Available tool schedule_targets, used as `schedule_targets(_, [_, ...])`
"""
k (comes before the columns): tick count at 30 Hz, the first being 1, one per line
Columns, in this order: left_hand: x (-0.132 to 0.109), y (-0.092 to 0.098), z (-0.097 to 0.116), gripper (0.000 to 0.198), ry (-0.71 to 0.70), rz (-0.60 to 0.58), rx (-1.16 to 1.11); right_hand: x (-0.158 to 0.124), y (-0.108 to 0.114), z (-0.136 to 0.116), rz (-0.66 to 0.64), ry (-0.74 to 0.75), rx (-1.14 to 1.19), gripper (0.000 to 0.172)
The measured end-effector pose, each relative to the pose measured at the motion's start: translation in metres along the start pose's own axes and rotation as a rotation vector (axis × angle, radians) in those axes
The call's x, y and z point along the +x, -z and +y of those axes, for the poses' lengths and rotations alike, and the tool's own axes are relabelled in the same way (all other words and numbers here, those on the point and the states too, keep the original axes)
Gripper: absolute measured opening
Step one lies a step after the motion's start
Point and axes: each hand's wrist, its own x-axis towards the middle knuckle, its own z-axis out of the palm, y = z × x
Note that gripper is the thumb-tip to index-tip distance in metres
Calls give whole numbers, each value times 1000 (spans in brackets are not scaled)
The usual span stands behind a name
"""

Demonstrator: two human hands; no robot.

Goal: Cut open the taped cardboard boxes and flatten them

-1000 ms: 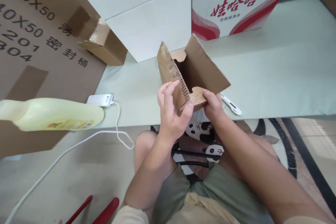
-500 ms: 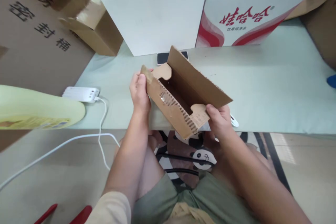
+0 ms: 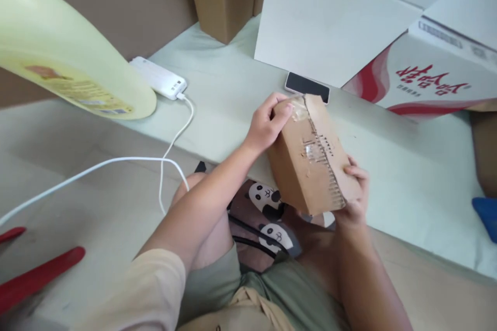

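Observation:
A small brown cardboard box (image 3: 295,165) is held up in front of me, tilted, over the table's front edge. Its lid flap lies folded over the top, with torn corrugated edges and bits of clear tape along the seam. My left hand (image 3: 269,121) grips the upper left corner, thumb on the taped end. At the lower right end, my right hand (image 3: 357,191) wraps around the box, its fingers on the flap side. The inside of the box is hidden.
Behind the box lies a phone (image 3: 306,87) on the pale green tablecloth (image 3: 407,181). A white power bank (image 3: 159,77) with a cable (image 3: 180,134) sits beside a yellow bottle (image 3: 77,57). White cartons (image 3: 334,15) and a brown box (image 3: 229,5) stand at the back.
The box's raised flap has come down over its opening, and the box has turned in both hands. My view has swung, so the table things appear shifted right.

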Motion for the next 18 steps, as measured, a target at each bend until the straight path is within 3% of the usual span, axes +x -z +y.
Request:
schedule_targets(4, [1, -2, -4, 30, 10, 35, -10, 3, -5, -4, -14, -16, -41, 41])
schedule_targets(7, [9, -3, -8, 17, -17, 78, 48, 20, -7, -5, 4, -54, -128, 35])
schedule_targets(14, [23, -12, -5, 13, -51, 46, 238, 52, -20, 5, 103, 28, -11, 26])
schedule_targets(18, [23, -4, -3, 13, -65, -28, 287, 45, -33, 3, 135, 3, -69, 39])
